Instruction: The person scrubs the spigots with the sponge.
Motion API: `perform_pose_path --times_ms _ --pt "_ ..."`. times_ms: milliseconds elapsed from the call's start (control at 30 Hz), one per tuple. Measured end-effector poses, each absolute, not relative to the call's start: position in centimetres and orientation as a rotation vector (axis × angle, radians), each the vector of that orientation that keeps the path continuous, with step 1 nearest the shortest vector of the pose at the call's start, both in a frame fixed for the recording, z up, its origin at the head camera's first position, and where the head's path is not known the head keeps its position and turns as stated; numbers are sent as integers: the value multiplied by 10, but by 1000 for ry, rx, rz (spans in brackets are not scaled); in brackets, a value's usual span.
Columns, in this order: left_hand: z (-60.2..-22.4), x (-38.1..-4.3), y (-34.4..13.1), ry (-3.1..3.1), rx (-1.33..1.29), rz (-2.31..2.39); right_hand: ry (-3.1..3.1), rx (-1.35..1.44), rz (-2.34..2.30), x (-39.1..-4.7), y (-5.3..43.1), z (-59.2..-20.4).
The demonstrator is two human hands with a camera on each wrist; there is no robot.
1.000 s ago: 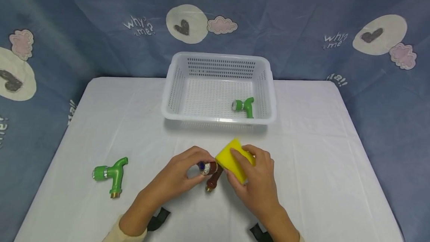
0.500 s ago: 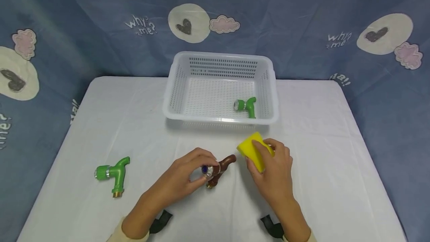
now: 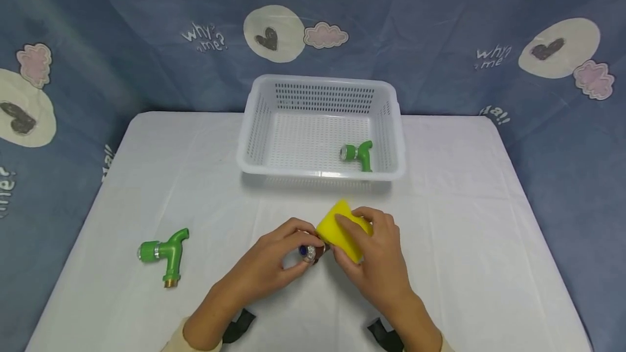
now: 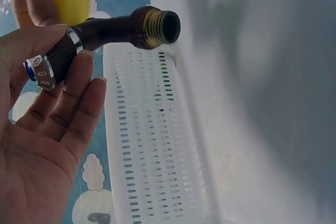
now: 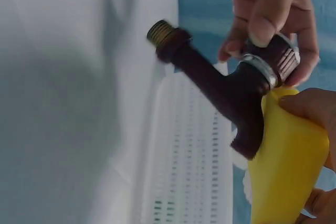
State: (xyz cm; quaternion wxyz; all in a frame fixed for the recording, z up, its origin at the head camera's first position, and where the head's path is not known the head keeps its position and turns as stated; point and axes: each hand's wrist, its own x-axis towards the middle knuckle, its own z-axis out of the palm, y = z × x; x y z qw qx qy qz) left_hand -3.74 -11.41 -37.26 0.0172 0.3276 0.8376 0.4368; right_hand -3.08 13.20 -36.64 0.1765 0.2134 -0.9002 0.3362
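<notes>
Between thumb and fingers my left hand (image 3: 274,262) grips a dark brown faucet (image 5: 220,90) by its knob end, which has a silver band and a blue cap. The faucet's threaded brass inlet (image 4: 163,27) points away from the palm in the left wrist view. My right hand (image 3: 376,259) pinches a yellow sponge (image 3: 342,230), whose face lies against the faucet's body and spout in the right wrist view. From the head, the sponge and fingers hide most of the faucet. A green faucet (image 3: 168,257) lies on the table to the left of my left hand.
A white perforated basket (image 3: 320,175) stands at the back of the table, holding another green faucet (image 3: 359,155) in its right front corner. The white-covered table (image 3: 464,232) ends at a blue printed curtain (image 3: 415,42). Black straps (image 3: 238,326) hang at the wrists.
The sponge moved right, off the faucet's spout, half a second ago and is now back left against it. My left hand keeps hold of the brown faucet, shifted slightly right.
</notes>
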Motion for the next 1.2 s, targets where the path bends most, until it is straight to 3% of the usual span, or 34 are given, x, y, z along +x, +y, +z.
perform_pose_path --times_ms 300,700,967,1200 --pt "-371 -35 -116 2577 1041 1390 -2613 436 1004 -41 156 -378" --pt "-362 -36 -117 2145 922 1831 -2505 443 1942 -50 174 -389" --pt "-364 -36 -116 2113 854 1954 -2245 718 2580 -40 152 -402" --pt "-367 -39 -118 2150 768 2001 -2341 816 2406 -32 150 -407"
